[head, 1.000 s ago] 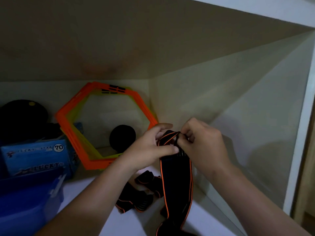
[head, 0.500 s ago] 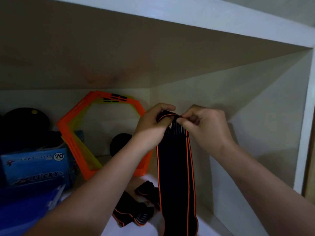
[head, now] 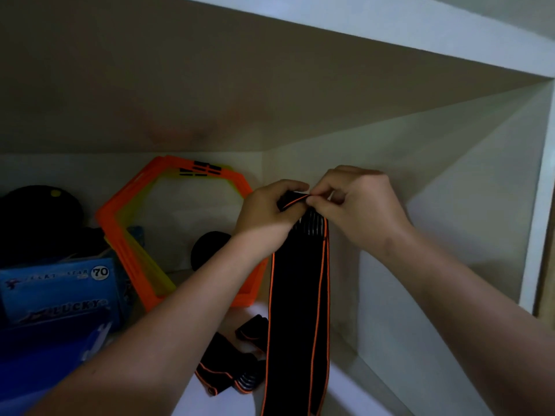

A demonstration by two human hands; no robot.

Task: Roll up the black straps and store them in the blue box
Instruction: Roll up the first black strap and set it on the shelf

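Now pinching the folded top end of the black strap [head: 297, 295] with curled left hand [head: 264, 214] and right hand [head: 357, 211], holding it up over the shelf [head: 351, 394], right of the blue box [head: 33, 370].

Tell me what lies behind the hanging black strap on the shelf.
More orange-edged black straps lie heaped on the shelf. The hanging strap and left forearm cover part, so their number is unclear.
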